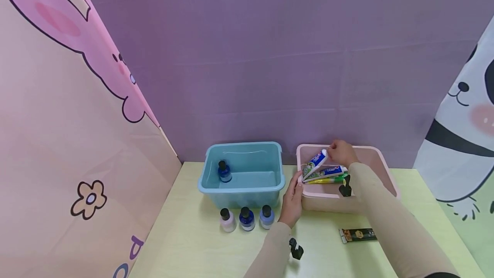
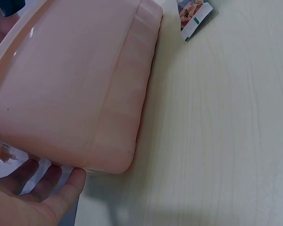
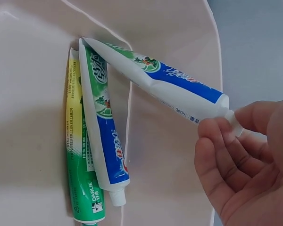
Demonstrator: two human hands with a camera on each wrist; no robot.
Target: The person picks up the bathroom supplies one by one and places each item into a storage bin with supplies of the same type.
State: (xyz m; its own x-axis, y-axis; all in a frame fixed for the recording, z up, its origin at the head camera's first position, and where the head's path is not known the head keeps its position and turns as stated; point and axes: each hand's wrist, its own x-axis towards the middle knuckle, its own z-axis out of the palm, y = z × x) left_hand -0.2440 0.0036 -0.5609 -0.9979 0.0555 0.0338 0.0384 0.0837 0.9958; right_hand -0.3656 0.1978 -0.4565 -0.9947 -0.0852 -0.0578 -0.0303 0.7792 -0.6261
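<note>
Purple cloth backdrop, cartoon curtains on both sides, pale yellow-green tabletop (image 1: 193,235). Pink bin (image 1: 386,170) sits right of centre, blue bin (image 1: 243,183) just left of it, close but apart. Right hand (image 1: 341,152) is over the pink bin, fingers curled, pinching the cap end of a white-blue toothpaste tube (image 1: 315,163); in the right wrist view that tube (image 3: 165,82) is tilted, cap end raised at the fingertips (image 3: 212,129), flat end down near the bin's corner. Two more tubes lie flat on the bin floor side by side, touching: a second white-blue tube (image 3: 101,127) and a green-yellow tube (image 3: 80,165); the held tube's flat end sits over the second tube's flat end. Left hand (image 1: 293,198) is at the pink bin's near left corner, fingers fairly straight, pressed to the outer wall; left wrist view shows the fingertips (image 2: 68,181) under the bin's (image 2: 75,89) corner edge, holding nothing else. One dark blue bottle (image 1: 224,172) stands inside the blue bin. Three small bottles stand in a row on the tabletop in front of it: pink bottle (image 1: 227,220), dark blue one (image 1: 246,219), light blue one (image 1: 266,216). A dark flat packet (image 1: 358,235) lies on the tabletop in front of the pink bin.
</note>
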